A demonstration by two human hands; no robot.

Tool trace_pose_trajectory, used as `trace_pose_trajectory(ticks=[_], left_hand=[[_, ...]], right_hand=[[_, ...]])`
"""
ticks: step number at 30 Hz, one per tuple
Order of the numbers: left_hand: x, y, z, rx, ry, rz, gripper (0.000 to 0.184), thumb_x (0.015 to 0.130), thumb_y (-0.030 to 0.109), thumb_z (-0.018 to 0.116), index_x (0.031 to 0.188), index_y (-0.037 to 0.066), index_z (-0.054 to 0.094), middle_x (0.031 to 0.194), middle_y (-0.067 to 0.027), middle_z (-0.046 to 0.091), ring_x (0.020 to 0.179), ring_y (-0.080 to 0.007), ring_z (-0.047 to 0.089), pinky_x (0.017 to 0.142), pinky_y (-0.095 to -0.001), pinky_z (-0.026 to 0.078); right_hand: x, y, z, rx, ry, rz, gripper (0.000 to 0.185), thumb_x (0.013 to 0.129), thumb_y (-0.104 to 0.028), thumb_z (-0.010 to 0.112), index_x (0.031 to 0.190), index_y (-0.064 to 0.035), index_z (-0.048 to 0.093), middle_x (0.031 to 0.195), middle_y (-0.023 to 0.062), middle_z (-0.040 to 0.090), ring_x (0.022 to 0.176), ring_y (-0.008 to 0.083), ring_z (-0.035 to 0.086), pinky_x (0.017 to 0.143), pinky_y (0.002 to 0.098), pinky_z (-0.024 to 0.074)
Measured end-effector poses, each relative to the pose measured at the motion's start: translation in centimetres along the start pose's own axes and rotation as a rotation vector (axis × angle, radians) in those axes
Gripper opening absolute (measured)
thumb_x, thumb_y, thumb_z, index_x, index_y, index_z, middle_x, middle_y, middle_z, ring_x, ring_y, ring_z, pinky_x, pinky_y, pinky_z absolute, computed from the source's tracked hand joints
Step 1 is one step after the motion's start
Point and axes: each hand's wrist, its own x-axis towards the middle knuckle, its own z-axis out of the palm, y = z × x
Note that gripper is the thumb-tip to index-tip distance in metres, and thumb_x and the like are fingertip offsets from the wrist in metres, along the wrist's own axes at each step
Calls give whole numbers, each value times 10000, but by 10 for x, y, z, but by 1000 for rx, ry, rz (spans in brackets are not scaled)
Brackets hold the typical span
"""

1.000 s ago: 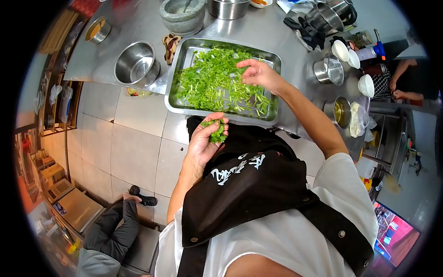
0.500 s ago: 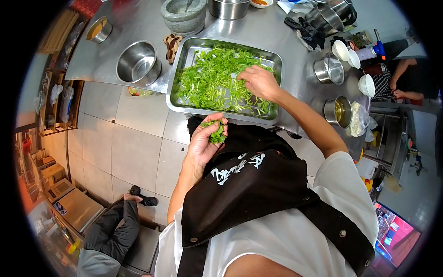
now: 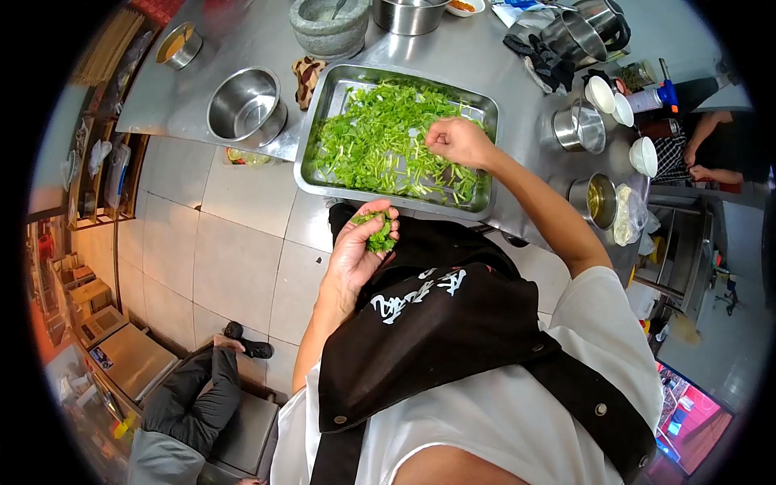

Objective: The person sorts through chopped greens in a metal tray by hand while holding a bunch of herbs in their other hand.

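The right hand [image 3: 461, 144] has drawn its fingers together over chopped coriander [image 3: 376, 141], suggesting picking; whether they pinch any cannot be told. The left hand [image 3: 356, 242] grips a leafy clump [image 3: 380, 236] below the steel tray [image 3: 305, 145], upper centre of the frame. Patterned cloth [image 3: 308, 79] and stone mortar [image 3: 330, 36] crowd its upper-left corner.

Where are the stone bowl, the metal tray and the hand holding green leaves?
Stone bowl [image 3: 329, 42], head view: outer wall.
Metal tray [image 3: 312, 117], head view: left rim.
Left hand [image 3: 352, 249], head view: thumb base.
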Motion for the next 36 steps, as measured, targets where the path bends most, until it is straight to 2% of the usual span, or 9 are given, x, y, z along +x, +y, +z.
trace_pose_trajectory(ticks=[5,14,17,21,25,28,29,33,36], left_hand=[[4,0,1,13,-3,-2,267,822,-13,564,1087,26,553,958,-118,590,826,-214,557,736,-304,495],[6,-1,6,17,-5,-5,274,812,-15,571,1083,29,560,950,-115,594,828,-211,558,729,-300,492],[4,1,0,2,3,16,283,809,-17,571,1088,26,558,952,-116,594,829,-211,558,731,-302,492],[1,1,-5,-22,33,22,290,804,-22,571,1090,21,555,957,-117,592,830,-213,555,733,-303,491],[1,-1,-3,-42,16,8,232,833,-4,569,1064,19,571,946,-113,613,811,-197,576,717,-290,497],[2,0,-1,-30,15,1,237,829,-10,567,1063,20,572,944,-112,612,811,-198,576,717,-291,497],[2,1,-2,-27,15,3,239,827,-13,566,1063,21,572,943,-112,612,811,-198,575,716,-292,497],[0,3,-7,-44,17,23,247,821,-23,562,1063,23,573,942,-113,612,810,-201,576,716,-295,498],[-2,1,-8,-56,48,21,245,819,-21,564,1060,23,574,939,-114,612,810,-202,576,716,-297,498]], right_hand=[[-2,9,-2,-121,102,-82,193,737,-32,499,860,-111,626,890,55,635,908,260,576,776,380,469],[24,-24,17,-52,174,-276,504,712,39,447,1165,-169,522,913,58,610,906,263,568,774,368,469],[29,-21,4,-107,26,-33,481,714,5,493,1160,-166,543,916,74,623,867,270,580,736,389,475],[24,-2,-11,-57,174,-14,525,701,26,486,1190,-160,528,913,54,627,879,258,583,734,385,482],[18,-6,3,-34,153,-269,596,682,52,468,1241,-154,489,1010,29,627,1018,231,536,833,363,466],[13,-12,9,-87,14,-352,602,684,44,480,1251,-159,485,938,33,639,966,234,559,823,377,463],[11,-13,5,-152,-56,-241,570,691,32,488,1232,-149,500,843,32,641,889,240,582,781,396,470],[7,2,-7,-106,152,-71,513,702,17,487,1178,-169,538,780,36,634,829,247,600,740,416,482],[8,2,1,-12,217,-230,536,706,14,489,1200,-189,532,794,41,635,847,258,603,757,415,485]])
